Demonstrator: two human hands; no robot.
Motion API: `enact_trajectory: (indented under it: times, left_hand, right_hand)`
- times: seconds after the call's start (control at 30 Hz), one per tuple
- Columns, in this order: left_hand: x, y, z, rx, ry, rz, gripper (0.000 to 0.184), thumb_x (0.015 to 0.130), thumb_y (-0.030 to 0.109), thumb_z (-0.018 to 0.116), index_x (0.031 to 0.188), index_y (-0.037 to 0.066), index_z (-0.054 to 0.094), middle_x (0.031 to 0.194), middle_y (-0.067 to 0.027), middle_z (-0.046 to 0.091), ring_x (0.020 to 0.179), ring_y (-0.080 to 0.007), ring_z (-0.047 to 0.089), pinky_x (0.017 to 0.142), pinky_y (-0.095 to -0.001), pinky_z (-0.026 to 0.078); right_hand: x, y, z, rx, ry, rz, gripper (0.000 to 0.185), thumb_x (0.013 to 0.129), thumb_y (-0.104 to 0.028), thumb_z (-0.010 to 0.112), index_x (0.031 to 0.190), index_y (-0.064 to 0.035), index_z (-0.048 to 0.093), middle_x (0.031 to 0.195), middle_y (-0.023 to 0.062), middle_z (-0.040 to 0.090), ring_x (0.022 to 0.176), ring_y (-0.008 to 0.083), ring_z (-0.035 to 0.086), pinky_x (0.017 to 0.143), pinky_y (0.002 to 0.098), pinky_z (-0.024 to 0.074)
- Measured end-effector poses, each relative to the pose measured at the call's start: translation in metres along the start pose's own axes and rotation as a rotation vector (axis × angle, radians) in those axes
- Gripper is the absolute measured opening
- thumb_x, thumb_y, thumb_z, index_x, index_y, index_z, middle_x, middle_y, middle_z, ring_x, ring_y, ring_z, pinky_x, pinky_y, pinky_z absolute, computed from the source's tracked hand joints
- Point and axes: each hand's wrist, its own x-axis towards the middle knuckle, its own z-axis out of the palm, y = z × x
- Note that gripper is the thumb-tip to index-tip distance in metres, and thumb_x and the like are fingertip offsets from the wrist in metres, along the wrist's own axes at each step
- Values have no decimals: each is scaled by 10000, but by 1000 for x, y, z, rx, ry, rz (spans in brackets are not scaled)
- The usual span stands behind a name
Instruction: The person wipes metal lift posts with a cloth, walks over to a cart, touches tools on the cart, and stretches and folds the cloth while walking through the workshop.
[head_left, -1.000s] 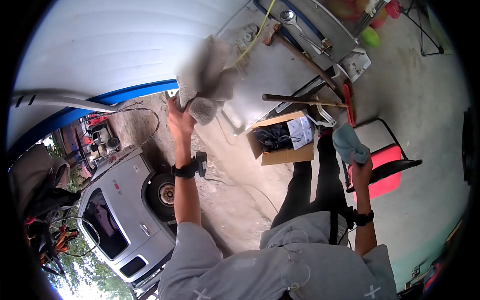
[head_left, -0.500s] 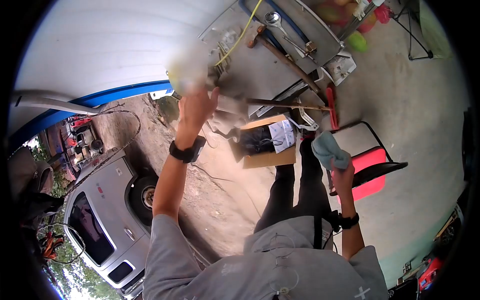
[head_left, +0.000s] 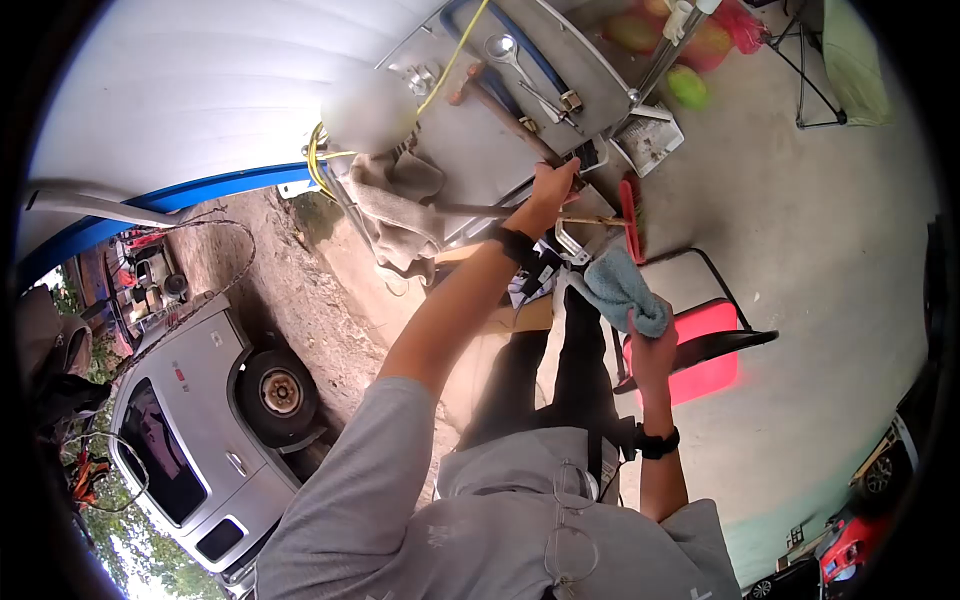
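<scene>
My left hand (head_left: 550,195) reaches over the near edge of the metal table (head_left: 450,150), its fingers closed round the lower end of a wooden hammer handle (head_left: 515,125). The rusty hammer head (head_left: 465,87) points away from me. My right hand (head_left: 652,345) grips a bunched blue-grey cloth (head_left: 622,288) above the red seat. A beige cloth (head_left: 395,205) lies crumpled over the table's left corner, with no hand on it. Beside the hammer are a shiny ladle (head_left: 502,47) and blue-handled tools (head_left: 545,60).
Below my left forearm is a partly hidden cardboard box (head_left: 520,315). A red-headed tool (head_left: 630,220) stands near the folding chair with a red seat (head_left: 700,350). A white dustpan (head_left: 650,138) sits right of the table. A silver vehicle (head_left: 190,420) is at left.
My left hand has let go of the beige cloth, which now lies on the table corner, and has moved right to the hammer handle. My right hand still holds the blue-grey cloth.
</scene>
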Motion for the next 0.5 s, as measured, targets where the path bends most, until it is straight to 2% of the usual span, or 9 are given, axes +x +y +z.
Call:
enact_trajectory:
  times: [0.1, 0.13, 0.23, 0.27, 0.37, 0.4, 0.5]
  left_hand:
    - [-35, 28, 10, -397, -59, -5, 190, 906, 116, 588, 946, -21, 463, 801, -108, 564, 668, -211, 634, 589, -326, 571]
    - [-42, 32, 15, -435, 41, 13, 143, 939, 88, 532, 967, -20, 444, 768, -92, 547, 598, -190, 578, 561, -326, 545]
    - [-25, 4, 4, -468, 139, 68, 138, 939, 105, 546, 931, 6, 451, 746, -83, 545, 574, -179, 554, 509, -331, 491]
    - [-21, -2, -8, -395, 101, 93, 144, 941, 120, 550, 955, 1, 471, 748, -89, 560, 566, -174, 550, 479, -339, 443]
    - [-21, -9, -17, -201, 298, -2, 162, 944, 146, 543, 970, -6, 494, 775, -102, 579, 553, -177, 537, 485, -346, 445]
    - [-16, -15, -24, -56, 289, 13, 217, 934, 158, 536, 1025, -38, 525, 875, -162, 638, 651, -239, 619, 575, -390, 501]
    - [37, -61, -33, 169, 470, 102, 289, 908, 176, 551, 1077, -57, 537, 996, -226, 656, 841, -325, 675, 714, -429, 529]
  right_hand:
    - [2, 12, -25, -106, 28, -8, 285, 904, -121, 670, 1128, 20, 565, 952, 98, 647, 880, 130, 588, 813, 275, 483]
    - [1, 0, -32, -112, 10, 110, 286, 902, -119, 674, 1127, 21, 566, 957, 99, 642, 884, 131, 581, 823, 273, 474]
    - [0, 13, -51, -142, 34, 78, 288, 901, -115, 672, 1128, 25, 564, 964, 101, 639, 893, 136, 576, 837, 272, 463]
    - [0, 11, -53, -119, 45, 73, 285, 899, -110, 668, 1126, 28, 566, 975, 102, 638, 904, 143, 575, 850, 275, 457]
    - [1, 25, -61, -113, 63, 143, 289, 894, -112, 669, 1127, 28, 570, 980, 106, 644, 912, 147, 580, 857, 280, 456]
    - [2, 29, -61, -123, 64, 145, 296, 891, -122, 675, 1127, 26, 574, 986, 114, 650, 919, 157, 589, 864, 286, 457]
    - [8, 18, -58, -154, 63, 105, 307, 889, -130, 679, 1132, 26, 574, 992, 124, 655, 925, 168, 598, 867, 291, 460]
